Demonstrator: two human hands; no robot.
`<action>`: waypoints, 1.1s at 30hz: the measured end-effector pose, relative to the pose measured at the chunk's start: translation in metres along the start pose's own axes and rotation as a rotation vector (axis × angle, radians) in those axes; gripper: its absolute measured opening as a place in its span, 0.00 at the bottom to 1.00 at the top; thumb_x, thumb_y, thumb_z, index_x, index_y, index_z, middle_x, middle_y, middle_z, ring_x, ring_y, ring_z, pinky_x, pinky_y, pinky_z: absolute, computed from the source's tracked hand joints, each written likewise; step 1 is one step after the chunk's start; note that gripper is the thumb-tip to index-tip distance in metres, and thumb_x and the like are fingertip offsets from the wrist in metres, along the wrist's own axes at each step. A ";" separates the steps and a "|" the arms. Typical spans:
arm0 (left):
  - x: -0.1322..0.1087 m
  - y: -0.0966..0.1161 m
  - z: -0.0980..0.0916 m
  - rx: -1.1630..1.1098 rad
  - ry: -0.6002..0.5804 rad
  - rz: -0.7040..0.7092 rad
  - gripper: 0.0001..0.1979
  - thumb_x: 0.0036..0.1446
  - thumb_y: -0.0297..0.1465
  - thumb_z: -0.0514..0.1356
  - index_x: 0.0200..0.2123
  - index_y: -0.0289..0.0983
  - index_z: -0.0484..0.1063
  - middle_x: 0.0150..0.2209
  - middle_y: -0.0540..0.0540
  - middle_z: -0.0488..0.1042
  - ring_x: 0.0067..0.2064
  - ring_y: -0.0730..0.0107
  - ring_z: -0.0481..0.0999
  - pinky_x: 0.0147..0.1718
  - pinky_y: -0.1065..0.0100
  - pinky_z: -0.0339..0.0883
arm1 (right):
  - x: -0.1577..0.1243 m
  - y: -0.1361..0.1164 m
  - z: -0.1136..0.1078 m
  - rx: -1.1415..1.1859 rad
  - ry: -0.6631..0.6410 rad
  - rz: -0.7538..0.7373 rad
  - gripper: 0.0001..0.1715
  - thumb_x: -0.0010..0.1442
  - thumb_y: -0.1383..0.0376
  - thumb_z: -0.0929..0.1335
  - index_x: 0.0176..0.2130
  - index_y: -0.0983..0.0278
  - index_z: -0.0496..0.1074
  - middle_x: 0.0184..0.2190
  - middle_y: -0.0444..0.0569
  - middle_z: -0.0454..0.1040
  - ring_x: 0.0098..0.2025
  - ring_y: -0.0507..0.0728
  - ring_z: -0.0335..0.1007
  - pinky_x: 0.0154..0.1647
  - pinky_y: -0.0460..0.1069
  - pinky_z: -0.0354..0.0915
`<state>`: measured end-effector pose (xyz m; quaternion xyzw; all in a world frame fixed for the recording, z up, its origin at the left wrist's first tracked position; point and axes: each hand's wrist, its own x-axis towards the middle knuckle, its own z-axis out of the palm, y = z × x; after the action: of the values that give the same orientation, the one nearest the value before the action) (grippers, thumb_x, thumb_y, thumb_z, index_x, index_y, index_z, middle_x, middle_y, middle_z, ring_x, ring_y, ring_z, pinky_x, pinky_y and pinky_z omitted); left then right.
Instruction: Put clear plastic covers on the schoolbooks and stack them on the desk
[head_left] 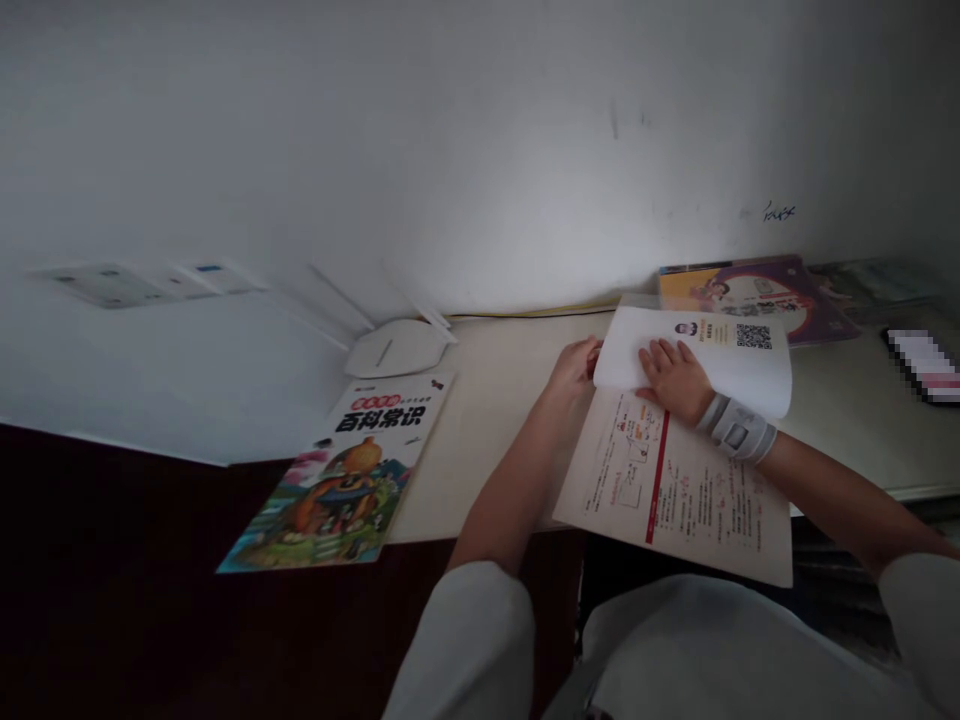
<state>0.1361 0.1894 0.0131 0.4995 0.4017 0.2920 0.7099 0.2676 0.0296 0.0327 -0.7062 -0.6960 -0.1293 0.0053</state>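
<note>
A workbook lies at the table's front edge, its lower part jutting out past it. The printed page carries red handwriting and a dark red stripe. Over its upper half rests a white page or cover with a QR code, curling at its lower edge. My left hand has its fingers closed around the workbook's left edge, the fingertips partly hidden. Flat on the white page lies my right hand, fingers stretched out. A grey wristband is around my right wrist.
To the left, a colourful book overhangs the table. Behind it stands a white router by the wall. A purple-and-yellow book lies behind the workbook, and a phone lies far right. Wall sockets are at left.
</note>
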 end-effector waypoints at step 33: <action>-0.073 -0.018 -0.033 0.512 -0.068 0.374 0.13 0.44 0.38 0.66 0.32 0.37 0.77 0.34 0.44 0.79 0.38 0.60 0.76 0.41 0.62 0.68 | -0.159 0.126 0.016 1.236 0.380 0.467 0.26 0.53 0.51 0.71 0.47 0.61 0.72 0.41 0.53 0.77 0.43 0.61 0.75 0.47 0.59 0.73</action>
<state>0.0709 0.1396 0.0101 0.7366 0.3394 0.2898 0.5082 0.3953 -0.1273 0.0090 -0.6702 -0.4585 0.1744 0.5570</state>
